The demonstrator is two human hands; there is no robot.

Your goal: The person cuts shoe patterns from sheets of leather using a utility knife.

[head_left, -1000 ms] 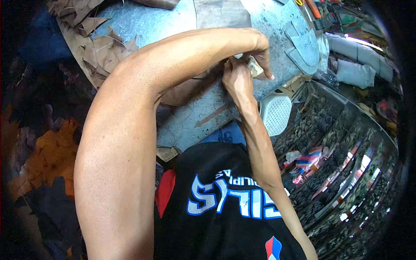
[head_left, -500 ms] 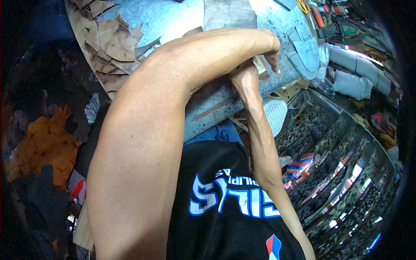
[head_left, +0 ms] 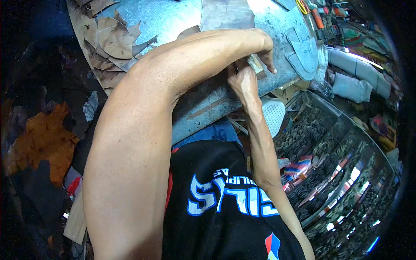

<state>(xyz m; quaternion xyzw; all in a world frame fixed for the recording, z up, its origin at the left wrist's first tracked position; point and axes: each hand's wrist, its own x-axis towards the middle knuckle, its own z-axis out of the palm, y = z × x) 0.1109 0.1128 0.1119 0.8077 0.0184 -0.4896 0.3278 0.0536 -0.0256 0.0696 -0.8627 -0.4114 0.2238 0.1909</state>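
Observation:
My left arm reaches across the worktable [head_left: 208, 115], and my left hand [head_left: 268, 56] hangs bent at the wrist with one finger pointing down; its other fingers are mostly hidden. Just below the left forearm, my right hand [head_left: 243, 81] is closed, its fingers curled round something I cannot make out. A small pale block [head_left: 255, 65] shows between the two hands, close to the right knuckles. Beyond the left forearm lies a sheet of brown leather [head_left: 227, 15] on the table.
Cut leather pieces [head_left: 115, 39] are heaped at the table's left. Grey flat sole-shaped patterns [head_left: 303, 52] lie at its right end, near an orange-handled tool [head_left: 317, 18]. A white perforated seat [head_left: 273, 116] and a glass-topped case [head_left: 338, 164] stand at the right.
Both hands have shifted slightly left in the view. My right hand now shows more of its knuckles from under the left forearm, and more of the pale block is visible.

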